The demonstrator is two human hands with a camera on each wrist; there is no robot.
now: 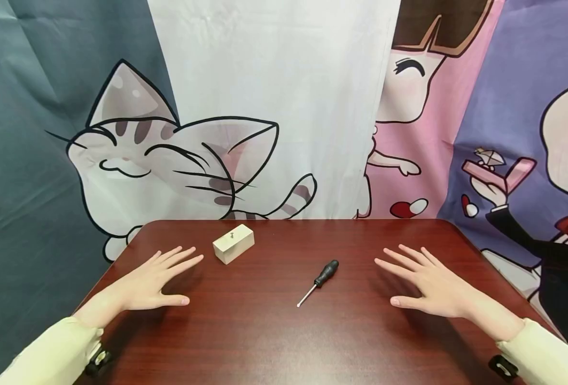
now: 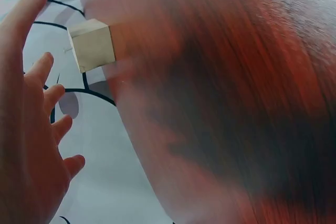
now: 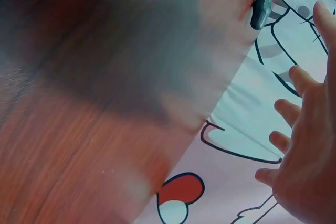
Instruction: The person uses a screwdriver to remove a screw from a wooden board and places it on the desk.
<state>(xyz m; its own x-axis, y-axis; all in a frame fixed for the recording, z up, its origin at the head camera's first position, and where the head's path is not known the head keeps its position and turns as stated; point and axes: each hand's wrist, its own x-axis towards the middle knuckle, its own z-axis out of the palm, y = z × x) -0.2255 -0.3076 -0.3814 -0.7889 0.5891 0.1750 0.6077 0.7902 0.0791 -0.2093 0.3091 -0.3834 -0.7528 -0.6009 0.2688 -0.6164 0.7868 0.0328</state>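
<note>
A pale wooden block [image 1: 234, 245] lies near the table's far edge, left of the middle, with a small screw standing up from its top. To its right and closer to me is a screwdriver [image 1: 326, 273] with a black handle, its tip pointing down and left. My left hand [image 1: 161, 280] hovers over the table's left side with fingers spread, apart from the block. On the other side my right hand [image 1: 423, 283] is also held up, fingers spread, and the screwdriver is the nearest thing to it. Both hands hold nothing. The left wrist view shows the block [image 2: 93, 46] beyond the thumb.
The dark red wooden table [image 1: 274, 342] has rounded far corners. Right behind it hangs a cloth [image 1: 284, 107] printed with a cartoon cat and figures. Each sleeve has a dark device at the cuff.
</note>
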